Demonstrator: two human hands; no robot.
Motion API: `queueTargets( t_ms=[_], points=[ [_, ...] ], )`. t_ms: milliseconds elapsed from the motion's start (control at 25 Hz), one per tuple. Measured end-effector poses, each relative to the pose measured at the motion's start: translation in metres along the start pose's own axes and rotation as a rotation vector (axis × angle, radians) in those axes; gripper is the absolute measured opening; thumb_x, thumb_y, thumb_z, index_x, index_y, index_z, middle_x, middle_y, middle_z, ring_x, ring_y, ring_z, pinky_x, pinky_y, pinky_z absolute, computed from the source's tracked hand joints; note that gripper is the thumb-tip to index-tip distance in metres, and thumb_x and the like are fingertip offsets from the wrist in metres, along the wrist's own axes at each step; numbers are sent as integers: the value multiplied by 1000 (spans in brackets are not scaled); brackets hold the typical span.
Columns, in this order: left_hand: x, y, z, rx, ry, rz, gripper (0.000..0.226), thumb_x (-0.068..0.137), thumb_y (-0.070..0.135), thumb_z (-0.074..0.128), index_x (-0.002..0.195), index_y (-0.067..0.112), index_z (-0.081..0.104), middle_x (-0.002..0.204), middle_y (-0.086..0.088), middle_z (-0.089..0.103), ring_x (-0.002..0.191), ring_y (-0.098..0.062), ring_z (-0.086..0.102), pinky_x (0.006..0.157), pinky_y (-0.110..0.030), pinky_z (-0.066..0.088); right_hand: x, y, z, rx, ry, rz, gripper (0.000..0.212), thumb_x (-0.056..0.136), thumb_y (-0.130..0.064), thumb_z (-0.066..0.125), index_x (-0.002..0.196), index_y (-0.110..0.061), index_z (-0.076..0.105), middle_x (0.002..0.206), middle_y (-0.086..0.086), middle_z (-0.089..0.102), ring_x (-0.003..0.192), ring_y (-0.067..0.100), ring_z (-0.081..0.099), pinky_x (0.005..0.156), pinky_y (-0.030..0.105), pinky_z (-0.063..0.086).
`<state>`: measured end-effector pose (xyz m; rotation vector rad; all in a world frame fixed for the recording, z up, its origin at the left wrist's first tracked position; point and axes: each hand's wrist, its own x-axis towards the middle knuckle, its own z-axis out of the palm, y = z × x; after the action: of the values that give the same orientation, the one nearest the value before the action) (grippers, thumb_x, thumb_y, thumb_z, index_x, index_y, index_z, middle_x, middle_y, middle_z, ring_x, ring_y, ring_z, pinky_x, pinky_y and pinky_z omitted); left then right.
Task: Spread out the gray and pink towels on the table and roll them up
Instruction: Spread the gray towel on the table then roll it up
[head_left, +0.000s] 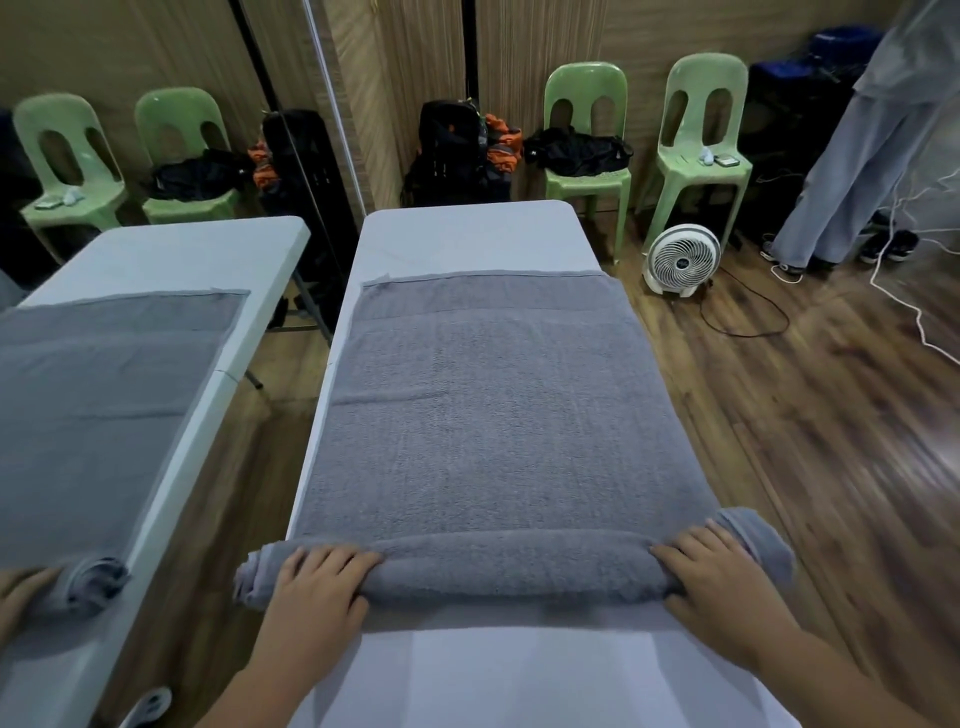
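Note:
A gray towel (483, 415) lies spread lengthwise on the white table (467, 234). Its near end is rolled into a thick roll (514, 569) that runs across the table's width and sticks out past both side edges. My left hand (317, 582) presses on the roll near its left end, fingers curled over the top. My right hand (711, 571) rests the same way near the right end. No pink towel is in view.
A mirror (130, 312) on the left repeats the table and towel. Green plastic chairs (587, 140) with dark bags stand along the far wall. A white floor fan (680, 260) and cables lie on the wood floor at right, where a person's legs (841, 182) stand.

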<state>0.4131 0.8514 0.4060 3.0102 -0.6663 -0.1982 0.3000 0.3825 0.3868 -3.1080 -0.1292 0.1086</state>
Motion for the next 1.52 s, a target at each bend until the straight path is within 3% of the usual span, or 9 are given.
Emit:
queueTargets(
  t_ms=[80, 240, 520, 680, 880, 1040, 1240, 1360, 1520],
  points=[
    [-3, 2, -5, -4, 25, 5, 31, 74, 39, 45, 100, 40, 62, 91, 21, 65, 86, -11, 60, 84, -43, 48, 0, 0, -12, 52, -29, 9, 13, 71, -41, 52, 78, -33, 60, 71, -16, 52, 76, 12, 47, 105, 36, 29],
    [-8, 5, -19, -34, -97, 65, 22, 79, 45, 30, 89, 41, 49, 76, 16, 55, 82, -8, 54, 85, -38, 40, 21, 9, -44, 57, -315, 15, 31, 77, -48, 36, 74, -21, 51, 70, -5, 56, 79, 13, 48, 80, 21, 19],
    [13, -2, -4, 13, 90, -17, 37, 87, 50, 40, 113, 33, 60, 113, 10, 63, 106, -18, 59, 97, -47, 45, 35, 4, -36, -6, 174, -94, 23, 74, -24, 63, 96, -19, 67, 95, 1, 65, 89, 26, 57, 84, 42, 48],
    [2, 4, 10, 57, 1, 13, 61, 73, 46, 54, 133, 32, 53, 138, 7, 53, 124, -19, 51, 106, -50, 36, 24, -6, -13, -83, 3, 30, 65, 64, -39, 62, 126, -18, 63, 126, 2, 63, 116, 27, 57, 100, 52, 41],
    [16, 4, -7, 6, 79, -11, 35, 74, 37, 47, 105, 41, 62, 100, 19, 65, 93, -11, 60, 86, -39, 47, 38, -6, -24, -36, 84, 65, 24, 67, -29, 44, 83, -25, 62, 76, -6, 63, 74, 23, 54, 75, 40, 42],
    [-3, 3, -15, 3, 62, 73, 18, 74, 42, 43, 87, 40, 55, 71, 16, 62, 73, -8, 59, 75, -41, 52, 12, 2, -33, -1, -23, 36, 16, 77, -40, 44, 67, -29, 38, 58, -8, 41, 63, 15, 40, 84, 31, 34],
    [17, 1, -13, -68, -6, 57, 38, 82, 48, 35, 114, 41, 52, 105, 16, 66, 100, -12, 62, 88, -37, 42, 14, 11, -47, 103, -211, 189, 31, 81, -52, 30, 78, -27, 47, 71, -10, 52, 68, 10, 47, 61, 31, 32],
    [15, 9, -3, -53, 57, 69, 39, 83, 55, 49, 118, 41, 57, 118, 15, 61, 109, -15, 57, 95, -44, 41, 3, 23, -44, 0, 11, 81, 40, 78, -63, 42, 97, -34, 62, 87, -15, 65, 86, 13, 60, 75, 30, 45],
    [1, 18, 18, 15, -108, 163, 72, 69, 55, 55, 140, 45, 42, 137, 12, 53, 123, -17, 53, 105, -51, 32, -21, 18, -22, -112, -78, -41, 71, 49, -62, 63, 112, -29, 64, 99, -11, 67, 93, 16, 63, 96, 50, 42]
  ],
)
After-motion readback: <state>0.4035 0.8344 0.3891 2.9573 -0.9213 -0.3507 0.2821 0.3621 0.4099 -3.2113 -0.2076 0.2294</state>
